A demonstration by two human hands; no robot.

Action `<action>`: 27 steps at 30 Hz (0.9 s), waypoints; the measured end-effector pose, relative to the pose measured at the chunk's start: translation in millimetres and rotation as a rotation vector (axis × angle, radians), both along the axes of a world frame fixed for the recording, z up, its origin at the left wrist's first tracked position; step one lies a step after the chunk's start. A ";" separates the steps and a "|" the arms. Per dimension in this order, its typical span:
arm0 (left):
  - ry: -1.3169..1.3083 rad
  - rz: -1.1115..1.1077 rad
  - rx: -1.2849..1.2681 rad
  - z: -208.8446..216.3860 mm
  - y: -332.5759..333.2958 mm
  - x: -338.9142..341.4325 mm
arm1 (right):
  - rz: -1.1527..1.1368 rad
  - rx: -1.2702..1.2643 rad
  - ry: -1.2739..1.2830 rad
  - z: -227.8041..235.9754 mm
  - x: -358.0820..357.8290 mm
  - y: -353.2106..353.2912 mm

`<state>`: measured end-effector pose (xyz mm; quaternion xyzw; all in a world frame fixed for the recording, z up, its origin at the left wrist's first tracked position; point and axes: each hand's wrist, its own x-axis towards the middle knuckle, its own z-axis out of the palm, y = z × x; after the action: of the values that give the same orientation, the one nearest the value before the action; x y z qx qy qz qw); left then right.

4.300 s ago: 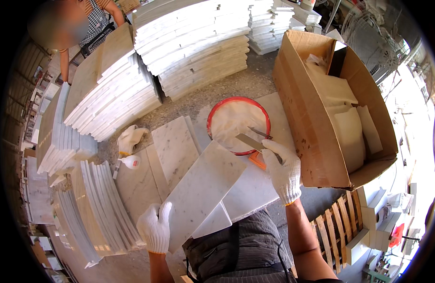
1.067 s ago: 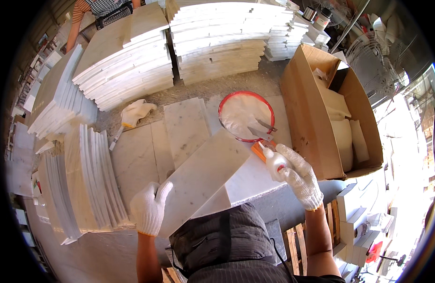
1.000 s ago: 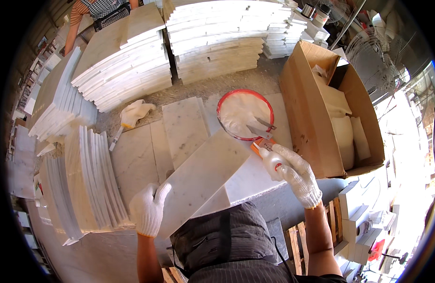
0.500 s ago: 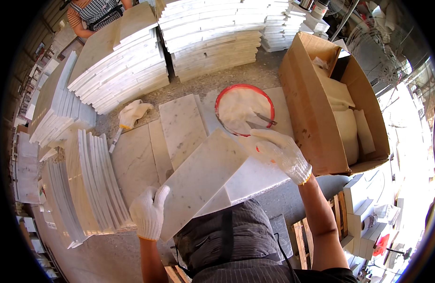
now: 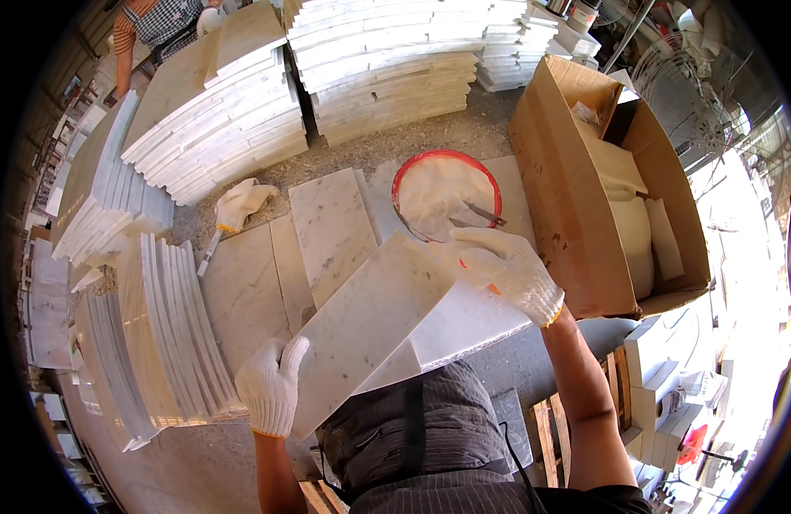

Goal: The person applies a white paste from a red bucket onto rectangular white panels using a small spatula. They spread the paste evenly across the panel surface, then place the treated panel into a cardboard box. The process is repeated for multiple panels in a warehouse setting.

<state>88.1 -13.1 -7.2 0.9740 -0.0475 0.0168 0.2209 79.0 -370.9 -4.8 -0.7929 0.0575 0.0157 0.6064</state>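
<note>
My left hand [image 5: 271, 385], in a white knit glove, grips the near left end of a long, grey-veined marble tile [image 5: 370, 321], its thumb pointing up along the edge. The tile lies slantwise, its far end close to a red-rimmed round tub of white paste [image 5: 443, 190]. At that far end is my right hand [image 5: 511, 274], also gloved and closed, fingers pointing left. Small orange-red spots show at its fingers; whether they belong to a held thing or are stains I cannot tell. A putty knife [image 5: 484, 214] rests in the paste.
Marble tiles [image 5: 331, 227] lie flat on the worktop beyond. Stacked slabs stand at the back [image 5: 387, 94] and upright tiles [image 5: 168, 317] at left. A cardboard box [image 5: 567, 206] stands at right. A loose glove [image 5: 241, 204] lies near the back left; a person [image 5: 168, 26] stands behind the stacks.
My right hand has shifted slightly up and left over the tile's far end. The left hand and tile stay nearly still. The person at the back has moved their arms.
</note>
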 end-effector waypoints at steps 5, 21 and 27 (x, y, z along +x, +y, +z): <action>-0.002 -0.001 0.010 -1.4 1.0 0.2 | -0.025 0.042 0.027 -0.7 1.6 2.7; 0.005 -0.004 -0.001 -2.1 1.6 0.2 | 0.019 -0.071 -0.107 -4.2 3.8 1.4; -0.001 -0.002 0.002 -3.6 2.5 -0.1 | -0.004 -0.039 0.030 6.6 3.7 3.4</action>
<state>87.9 -10.6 -10.8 0.9741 -0.0487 0.0168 0.2200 82.6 -367.5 1.8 -0.8042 0.0687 0.0253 0.5899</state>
